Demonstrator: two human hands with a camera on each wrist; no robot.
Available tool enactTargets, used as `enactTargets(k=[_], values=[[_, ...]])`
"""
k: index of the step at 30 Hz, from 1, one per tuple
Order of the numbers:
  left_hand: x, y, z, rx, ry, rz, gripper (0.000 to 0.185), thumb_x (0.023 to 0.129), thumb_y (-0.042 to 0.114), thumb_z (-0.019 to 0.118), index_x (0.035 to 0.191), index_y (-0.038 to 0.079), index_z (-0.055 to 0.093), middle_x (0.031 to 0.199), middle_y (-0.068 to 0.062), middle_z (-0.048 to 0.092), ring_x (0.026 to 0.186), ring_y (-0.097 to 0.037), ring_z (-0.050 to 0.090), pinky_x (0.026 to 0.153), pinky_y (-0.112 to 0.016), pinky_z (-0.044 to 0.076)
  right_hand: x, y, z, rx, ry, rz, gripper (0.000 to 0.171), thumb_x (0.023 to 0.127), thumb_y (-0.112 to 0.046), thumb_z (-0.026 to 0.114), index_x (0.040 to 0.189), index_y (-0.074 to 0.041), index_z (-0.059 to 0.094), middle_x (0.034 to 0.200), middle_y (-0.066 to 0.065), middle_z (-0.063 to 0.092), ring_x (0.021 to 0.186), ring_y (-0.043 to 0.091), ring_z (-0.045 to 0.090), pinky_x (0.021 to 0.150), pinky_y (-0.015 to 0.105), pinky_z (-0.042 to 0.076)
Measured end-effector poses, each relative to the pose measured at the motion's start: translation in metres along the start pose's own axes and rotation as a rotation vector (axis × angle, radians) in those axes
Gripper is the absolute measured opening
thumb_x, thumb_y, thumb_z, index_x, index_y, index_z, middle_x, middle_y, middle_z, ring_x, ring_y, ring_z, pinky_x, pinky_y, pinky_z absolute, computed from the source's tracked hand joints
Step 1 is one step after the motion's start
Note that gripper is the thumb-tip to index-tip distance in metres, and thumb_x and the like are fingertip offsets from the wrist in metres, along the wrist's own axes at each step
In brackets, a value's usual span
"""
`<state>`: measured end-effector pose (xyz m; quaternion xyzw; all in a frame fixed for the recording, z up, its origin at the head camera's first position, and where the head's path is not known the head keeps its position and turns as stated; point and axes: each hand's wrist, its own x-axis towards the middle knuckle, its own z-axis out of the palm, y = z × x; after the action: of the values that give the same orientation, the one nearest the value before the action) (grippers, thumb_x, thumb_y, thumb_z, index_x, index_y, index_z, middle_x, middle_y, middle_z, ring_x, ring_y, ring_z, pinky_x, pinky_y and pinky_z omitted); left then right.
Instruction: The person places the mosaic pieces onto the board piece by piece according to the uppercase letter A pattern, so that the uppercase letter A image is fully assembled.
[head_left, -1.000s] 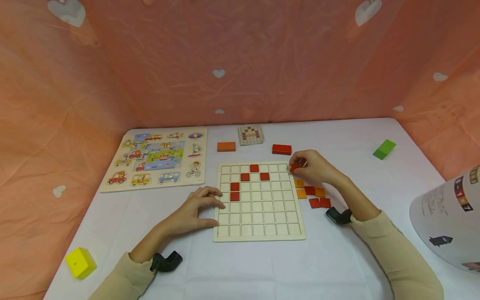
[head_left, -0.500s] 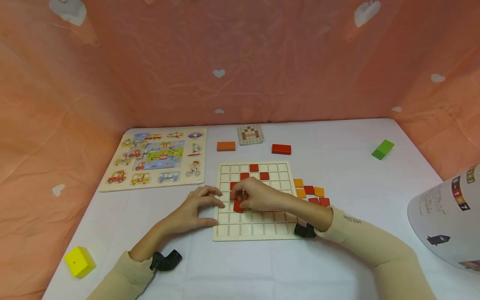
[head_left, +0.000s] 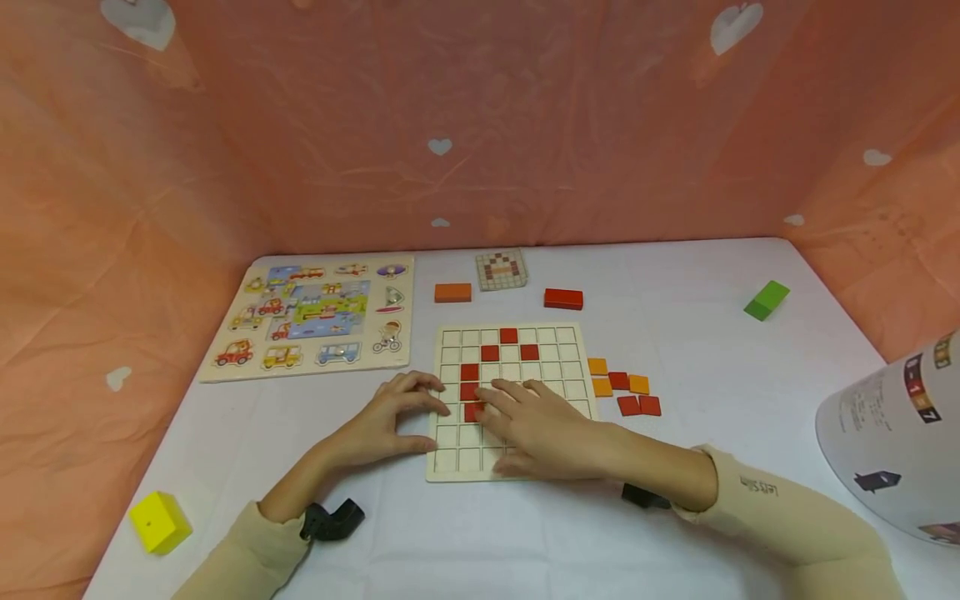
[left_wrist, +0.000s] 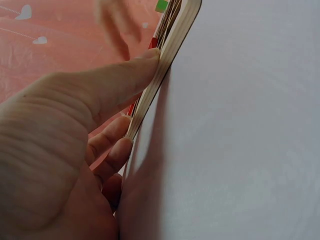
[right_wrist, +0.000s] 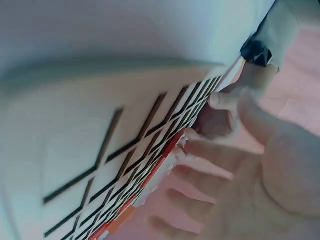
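Note:
The wooden grid board [head_left: 457, 460] lies flat on the white table, several red square tiles [head_left: 508, 336] set in its cells. My left hand [head_left: 386, 425] rests at its left side, fingers loosely extended; in the left wrist view the thumb and fingertips touch the board's edge [left_wrist: 167, 65]. My right hand [head_left: 547, 433] spreads over the board's lower middle and covers some cells. Its fingertips are at the lowest red tile [head_left: 470, 412] of the left column, hiding part of it. In the right wrist view the right hand [right_wrist: 270, 165] has its fingers extended, pinching nothing.
Loose red and orange tiles [head_left: 628, 406] lie right of the board. Behind it are an orange block [head_left: 453, 293], a pattern card [head_left: 502, 270] and a red block [head_left: 563, 299]. A vehicle puzzle [head_left: 307, 321], yellow block [head_left: 161, 523], green block [head_left: 767, 300] and white cylinder [head_left: 885, 442] stand farther out.
My right hand carried a red tile leftward from beside the board to the left column, let go of it, and spread its fingers. My left hand has stayed in place.

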<state>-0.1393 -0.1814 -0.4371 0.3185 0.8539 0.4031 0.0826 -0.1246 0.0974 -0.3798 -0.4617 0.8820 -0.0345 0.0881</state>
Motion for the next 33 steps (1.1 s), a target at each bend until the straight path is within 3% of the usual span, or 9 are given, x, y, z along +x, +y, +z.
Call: enactTargets(k=[2,4,9,13,18,21,24,29,33], values=[[0.000,0.001,-0.001,0.000,0.000,-0.001,0.035,0.079,0.025,0.085,0.111,0.023,0.072,0.135,-0.001,0.051,0.127,-0.025,0.043,0.103,-0.058,0.023,-0.006,-0.003,0.003,-0.020,-0.061,0.003,0.072,0.094,-0.057,0.058,0.149,-0.011,0.046,0.160,0.008,0.031,0.149,0.033,0.022,0.112,0.058,0.025],[-0.001,0.001,-0.001,-0.001,0.001,-0.004,0.035,0.079,0.024,0.085,0.111,0.022,0.072,0.136,-0.002,0.051,0.127,-0.026,0.043,0.103,-0.058,0.023,-0.008,-0.005,0.006,-0.018,-0.093,0.006,0.077,0.094,-0.060,0.055,0.153,-0.012,0.040,0.163,0.006,0.025,0.151,0.033,0.015,0.114,0.060,0.019],[-0.002,0.001,-0.002,-0.002,0.004,-0.011,0.035,0.079,0.024,0.085,0.111,0.021,0.072,0.136,-0.002,0.051,0.129,-0.028,0.042,0.104,-0.059,0.022,-0.008,-0.009,0.011,0.021,-0.120,0.007,0.081,0.096,-0.061,0.051,0.157,-0.011,0.031,0.165,0.004,0.020,0.152,0.031,0.011,0.115,0.059,0.015],[-0.001,0.003,-0.002,-0.012,0.000,-0.010,0.035,0.079,0.023,0.085,0.111,0.020,0.072,0.136,-0.003,0.051,0.130,-0.028,0.041,0.104,-0.060,0.022,-0.010,-0.004,0.010,0.101,-0.091,0.006,0.080,0.097,-0.058,0.052,0.158,-0.011,0.027,0.165,0.004,0.019,0.152,0.031,0.009,0.116,0.059,0.013],[-0.001,0.002,0.000,-0.019,0.001,-0.003,0.035,0.078,0.022,0.085,0.111,0.021,0.072,0.136,-0.002,0.051,0.130,-0.028,0.041,0.104,-0.059,0.021,-0.033,0.024,0.000,0.318,0.084,0.047,0.062,0.096,-0.036,0.065,0.149,-0.008,0.046,0.157,0.008,0.037,0.147,0.034,0.026,0.113,0.060,0.022],[-0.001,0.001,0.002,-0.016,0.000,-0.002,0.035,0.079,0.023,0.085,0.111,0.022,0.072,0.136,-0.002,0.051,0.129,-0.027,0.041,0.104,-0.058,0.022,-0.059,0.053,-0.002,0.515,0.208,0.097,0.044,0.093,-0.013,0.069,0.136,-0.005,0.059,0.141,0.009,0.055,0.130,0.032,0.047,0.104,0.052,0.039],[0.000,0.000,0.004,-0.010,-0.002,-0.003,0.035,0.079,0.026,0.085,0.112,0.024,0.072,0.136,0.000,0.051,0.129,-0.026,0.041,0.104,-0.057,0.023,-0.090,0.082,0.000,0.645,0.292,0.173,0.036,0.089,0.009,0.065,0.123,-0.005,0.065,0.122,0.005,0.064,0.109,0.026,0.057,0.092,0.041,0.049],[0.001,-0.002,0.004,0.005,0.000,0.002,0.035,0.079,0.027,0.085,0.112,0.025,0.071,0.136,0.001,0.051,0.129,-0.026,0.041,0.104,-0.056,0.023,-0.130,0.111,0.011,0.640,0.337,0.300,0.041,0.081,0.021,0.057,0.111,-0.005,0.069,0.111,0.003,0.066,0.095,0.021,0.059,0.085,0.032,0.052],[0.000,-0.002,0.001,0.018,0.003,0.001,0.035,0.079,0.026,0.085,0.111,0.025,0.072,0.137,0.000,0.050,0.129,-0.025,0.041,0.104,-0.056,0.024,-0.136,0.118,0.021,0.624,0.343,0.348,0.033,0.082,0.012,0.068,0.110,-0.005,0.069,0.107,0.002,0.065,0.095,0.019,0.058,0.083,0.030,0.050]])
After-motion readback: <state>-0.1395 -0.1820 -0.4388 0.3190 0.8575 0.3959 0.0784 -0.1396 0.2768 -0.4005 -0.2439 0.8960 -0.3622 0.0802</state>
